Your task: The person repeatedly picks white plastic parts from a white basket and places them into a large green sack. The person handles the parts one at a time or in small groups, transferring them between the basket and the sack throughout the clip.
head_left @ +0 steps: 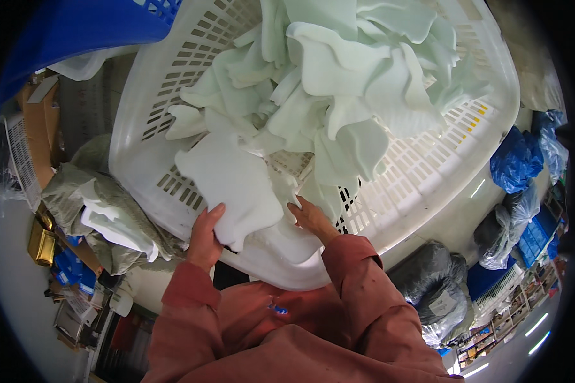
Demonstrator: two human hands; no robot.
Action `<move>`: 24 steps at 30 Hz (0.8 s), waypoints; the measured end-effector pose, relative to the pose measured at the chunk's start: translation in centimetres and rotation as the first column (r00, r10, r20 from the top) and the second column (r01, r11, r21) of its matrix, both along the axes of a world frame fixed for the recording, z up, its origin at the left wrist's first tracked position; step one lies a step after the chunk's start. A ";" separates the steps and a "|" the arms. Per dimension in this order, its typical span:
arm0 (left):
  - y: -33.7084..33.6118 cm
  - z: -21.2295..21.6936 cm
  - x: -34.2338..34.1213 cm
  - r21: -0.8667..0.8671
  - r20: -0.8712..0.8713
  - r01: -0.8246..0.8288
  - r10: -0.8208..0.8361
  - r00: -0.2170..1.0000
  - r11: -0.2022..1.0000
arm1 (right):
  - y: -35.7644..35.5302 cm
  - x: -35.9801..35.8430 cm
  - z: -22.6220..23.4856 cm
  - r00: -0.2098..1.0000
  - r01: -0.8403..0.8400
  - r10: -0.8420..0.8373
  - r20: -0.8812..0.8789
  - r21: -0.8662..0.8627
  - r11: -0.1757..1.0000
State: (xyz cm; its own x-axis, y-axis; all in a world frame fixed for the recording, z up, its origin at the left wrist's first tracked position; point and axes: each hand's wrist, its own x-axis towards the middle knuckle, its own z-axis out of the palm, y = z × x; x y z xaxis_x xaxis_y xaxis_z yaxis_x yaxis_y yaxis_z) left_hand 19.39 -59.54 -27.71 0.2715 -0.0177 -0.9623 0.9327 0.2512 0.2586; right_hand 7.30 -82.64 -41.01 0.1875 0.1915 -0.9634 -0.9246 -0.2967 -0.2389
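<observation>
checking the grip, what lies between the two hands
In the head view, mainly a white piece lies between the left hand and right hand; another pale piece shows beside the right.

Workshop, white pieces (338, 67) heaped in slotted basket (124, 153), stuffed bags (428, 281), seemingly shelves (495, 332)
</observation>
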 end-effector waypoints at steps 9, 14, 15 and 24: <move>-0.5 3.1 -4.3 0.058 0.099 -0.281 0.274 0.957 0.958 | 4.8 -2.5 0.5 0.963 0.093 -0.066 0.263 -0.090 0.992; -0.1 3.8 -5.4 0.015 0.123 -0.286 0.282 0.951 0.958 | 2.6 -0.5 2.9 0.954 0.285 -0.288 0.090 0.043 0.958; -0.1 3.9 -5.5 0.006 0.123 -0.295 0.293 0.948 0.955 | 1.9 -0.1 3.7 0.936 0.343 -0.349 0.041 0.104 0.934; 0.3 10.3 -7.3 -0.106 0.114 -0.466 0.476 0.872 0.878 | -2.7 1.2 13.2 0.742 0.671 -0.603 -0.294 0.330 0.664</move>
